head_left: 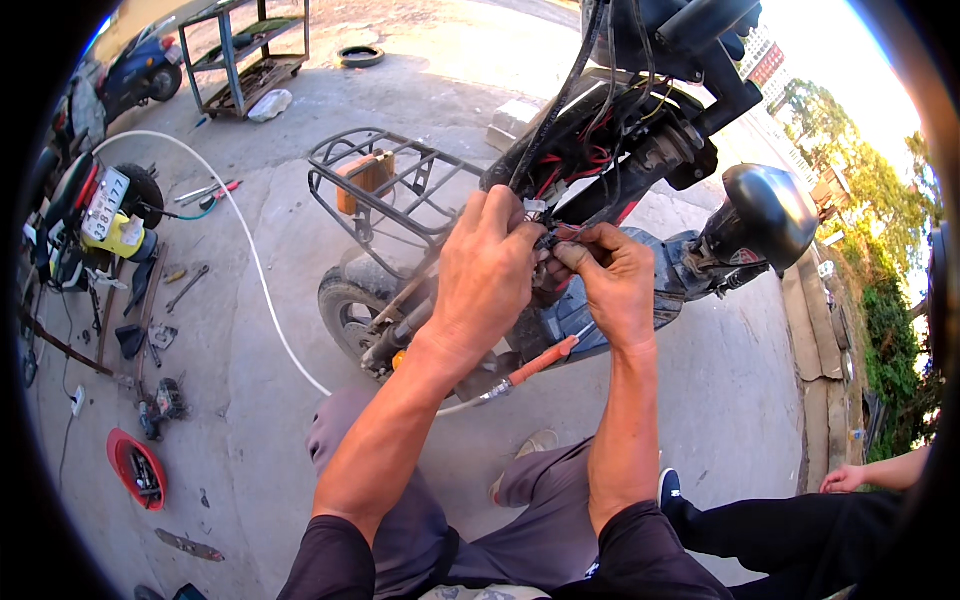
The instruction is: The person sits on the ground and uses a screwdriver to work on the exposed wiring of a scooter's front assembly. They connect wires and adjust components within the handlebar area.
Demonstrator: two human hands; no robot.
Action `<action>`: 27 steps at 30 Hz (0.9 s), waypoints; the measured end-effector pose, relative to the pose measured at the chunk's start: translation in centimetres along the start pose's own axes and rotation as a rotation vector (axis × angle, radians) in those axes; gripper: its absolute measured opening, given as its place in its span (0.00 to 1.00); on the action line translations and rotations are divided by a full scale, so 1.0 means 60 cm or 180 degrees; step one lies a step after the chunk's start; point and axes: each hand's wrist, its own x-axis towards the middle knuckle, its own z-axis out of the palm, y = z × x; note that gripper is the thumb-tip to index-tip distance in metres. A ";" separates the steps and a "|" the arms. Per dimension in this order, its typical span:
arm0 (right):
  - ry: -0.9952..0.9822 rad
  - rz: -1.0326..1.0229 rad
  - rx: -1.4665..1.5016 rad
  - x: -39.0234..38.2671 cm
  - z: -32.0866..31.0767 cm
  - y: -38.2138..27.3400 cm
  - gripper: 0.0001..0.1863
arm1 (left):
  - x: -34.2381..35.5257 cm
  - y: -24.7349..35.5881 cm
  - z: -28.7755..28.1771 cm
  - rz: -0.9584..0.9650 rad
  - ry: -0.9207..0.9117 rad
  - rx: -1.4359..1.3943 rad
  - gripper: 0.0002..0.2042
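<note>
Both my hands are at the wiring of a partly stripped scooter [590, 305]. My left hand [485, 265] is closed, its fingers pinching a dark wire bundle [546, 238] beside a small white plug [536, 208]. On the other side my right hand [617, 280] pinches thin reddish wires [572, 231] between thumb and fingers. Fingers partly hide the exact joint. Red and black wires [565, 172] spread through the open body just above. Below my hands lies an orange-handled tool [542, 362] with a thin metal tip, resting against the scooter.
A black rear rack [400, 185] juts out left of my hands. A white hose [262, 265] curves over the concrete. Wrenches [187, 287], a red bowl of parts [128, 470] and another scooter [100, 215] are at left. A person's hand [845, 479] and dark-trousered leg are at right.
</note>
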 end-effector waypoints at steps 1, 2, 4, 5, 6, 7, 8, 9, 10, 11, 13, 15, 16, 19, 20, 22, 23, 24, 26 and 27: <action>0.0015 -0.0016 -0.0007 0.000 0.003 -0.001 0.05 | 0.000 -0.002 0.001 0.0007 0.0007 -0.0032 0.13; 0.0038 -0.0032 -0.0017 0.000 0.004 -0.001 0.04 | -0.001 -0.003 0.003 0.0018 0.0011 -0.0070 0.13; 0.0029 -0.0020 -0.0089 -0.001 0.002 0.001 0.03 | -0.002 -0.005 0.005 0.0047 0.0019 -0.0089 0.14; 0.0024 -0.0015 -0.0127 -0.001 0.001 0.000 0.03 | -0.002 -0.004 0.006 0.0063 0.0024 -0.0098 0.14; 0.0032 -0.0031 -0.0176 -0.002 0.002 0.001 0.03 | -0.003 -0.005 0.006 0.0079 -0.0014 -0.0059 0.14; 0.0042 -0.0047 -0.0226 -0.002 0.003 0.003 0.03 | -0.003 -0.006 0.006 0.0097 -0.0053 -0.0022 0.14; 0.0055 -0.0070 -0.0271 -0.002 0.005 0.004 0.03 | -0.002 -0.007 0.005 0.0123 -0.0091 0.0018 0.14; 0.0059 -0.0070 -0.0264 -0.003 0.007 0.004 0.02 | -0.003 -0.007 0.006 0.0105 -0.0093 0.0048 0.14; 0.0064 -0.0070 -0.0257 -0.003 0.009 0.003 0.02 | -0.003 -0.007 0.007 0.0088 -0.0096 0.0076 0.13; 0.0079 -0.0077 -0.0242 -0.004 0.012 0.004 0.02 | -0.002 -0.007 0.007 0.0085 -0.0103 0.0106 0.13; 0.0167 -0.0138 0.0098 -0.007 0.015 0.010 0.02 | -0.001 -0.005 0.005 0.0011 -0.0073 0.0022 0.13; 0.0216 -0.0176 0.0264 -0.009 0.012 0.020 0.03 | -0.002 -0.001 0.004 -0.0069 -0.0090 -0.0017 0.12; 0.0225 -0.0181 0.0263 -0.008 0.010 0.026 0.03 | -0.001 0.003 0.000 -0.0111 -0.0123 -0.0012 0.12; 0.0213 -0.0194 0.0283 -0.012 0.013 0.024 0.04 | -0.001 0.010 -0.007 -0.0131 -0.0185 0.0039 0.13; 0.0206 -0.0202 0.0289 -0.013 0.014 0.020 0.05 | 0.000 0.009 -0.007 -0.0131 -0.0206 0.0063 0.13; 0.0207 -0.0197 0.0291 -0.013 0.017 0.017 0.05 | 0.001 0.007 -0.006 -0.0092 -0.0219 0.0105 0.12; 0.0208 -0.0195 0.0283 -0.013 0.017 0.016 0.06 | 0.001 0.005 -0.002 -0.0053 -0.0205 0.0114 0.12; 0.0197 -0.0187 0.0315 -0.013 0.017 0.014 0.06 | 0.002 0.003 0.000 -0.0015 -0.0191 0.0123 0.11; 0.0174 -0.0165 0.0377 -0.015 0.014 0.012 0.05 | 0.003 -0.001 -0.002 0.0123 -0.0239 0.0189 0.10; 0.0160 -0.0228 0.0167 -0.014 0.012 0.010 0.05 | 0.004 -0.002 -0.002 0.0189 -0.0264 0.0220 0.10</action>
